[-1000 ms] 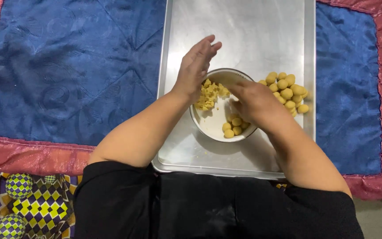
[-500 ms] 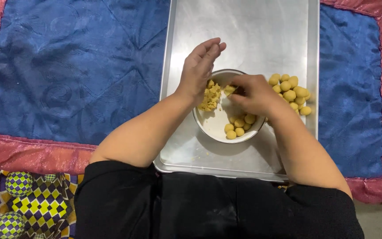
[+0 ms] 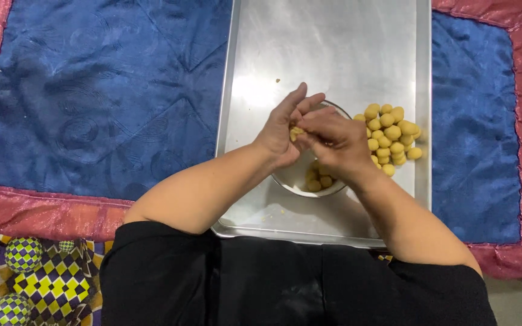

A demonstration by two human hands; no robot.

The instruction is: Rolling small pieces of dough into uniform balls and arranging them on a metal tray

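Far left, a shiny blue quilted cloth with a pink-red satin border (image 3: 92, 108) covers the surface; near left corner shows a patterned fabric with yellow, green and purple checks (image 3: 37, 278). On the cloth sits a large rectangular brushed-metal tray (image 3: 309, 48), long axis running near to far, mostly bare at the far end, a few crumbs on it. Left hand (image 3: 282, 130) is over the middle of the tray, palm turned up and fingers loosely cupped, cradling a small lump of yellow dough (image 3: 297, 131); looks held that way so the palm works as a bed for shaping. Right hand (image 3: 333, 142) lies across it from the right, fingers curled down onto the same lump, pinching or pressing it against the left palm; both hands are closed on the dough, neither is free. Directly under them is a small round white bowl (image 3: 291, 178), mostly hidden by the hands, with a few yellow dough pieces (image 3: 318, 180) visible at its near side; hands are kept above it, probably so scraps fall back in. Just right of the bowl, touching the tray floor, is a cluster of small round yellow dough balls (image 3: 391, 136), bunched near the tray's right rim, within easy reach of the right hand. Black sleeveless garment (image 3: 273, 284) fills the near edge. Bare greyish floor shows at the near right corner.
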